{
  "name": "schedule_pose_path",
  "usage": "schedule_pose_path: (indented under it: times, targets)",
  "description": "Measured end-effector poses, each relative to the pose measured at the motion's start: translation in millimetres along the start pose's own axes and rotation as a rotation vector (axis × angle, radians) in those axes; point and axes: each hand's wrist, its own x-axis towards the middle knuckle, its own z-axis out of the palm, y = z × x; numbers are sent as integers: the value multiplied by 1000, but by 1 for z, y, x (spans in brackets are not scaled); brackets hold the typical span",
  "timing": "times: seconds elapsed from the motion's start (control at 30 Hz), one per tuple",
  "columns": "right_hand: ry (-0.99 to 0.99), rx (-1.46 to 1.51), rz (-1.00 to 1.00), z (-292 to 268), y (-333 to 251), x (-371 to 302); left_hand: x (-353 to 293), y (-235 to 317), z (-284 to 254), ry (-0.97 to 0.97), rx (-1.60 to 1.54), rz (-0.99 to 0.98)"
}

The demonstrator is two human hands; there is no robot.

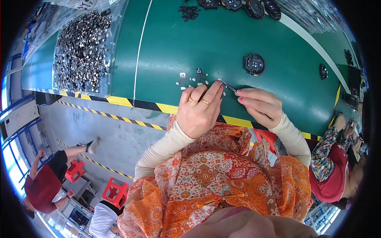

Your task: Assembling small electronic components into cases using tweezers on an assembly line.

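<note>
My left hand [200, 111], with rings on two fingers, is closed, its fingertips together low over the green table. A tiny pale part shows at its index fingertip; the rest of it is hidden by the fingers. From the right, my right hand [260, 105] pinches a pair of thin metal tweezers [229, 87], whose tips meet the left index fingertip. Just beyond my left fingers lie two small flex circuits, one pale [182, 76] and one black [199, 74]. Farther off to the right rests a round black watch-like housing [254, 64].
A clear tray [109, 59] heaped with small metallic parts stands at the left. Several black round housings [254, 8] and a pile of black bits [189, 12] lie at the far side. A small black part [324, 71] sits right. Striped tape [166, 108] marks the near edge.
</note>
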Motion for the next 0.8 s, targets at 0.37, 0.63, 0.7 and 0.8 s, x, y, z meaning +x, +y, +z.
schedule_pose_path:
  times: [0.37, 0.63, 0.7, 0.8]
  targets:
    - [89, -101, 5, 7, -3, 1, 5, -2, -5, -24, 5, 43]
    - [102, -93, 32, 6, -2, -1, 5, -5, -7, -32, -14, 37]
    - [124, -84, 32, 6, -2, -1, 5, -5, -7, -42, -4, 47]
    - [88, -87, 37, 4, -2, -1, 5, -6, -6, -45, 17, 82]
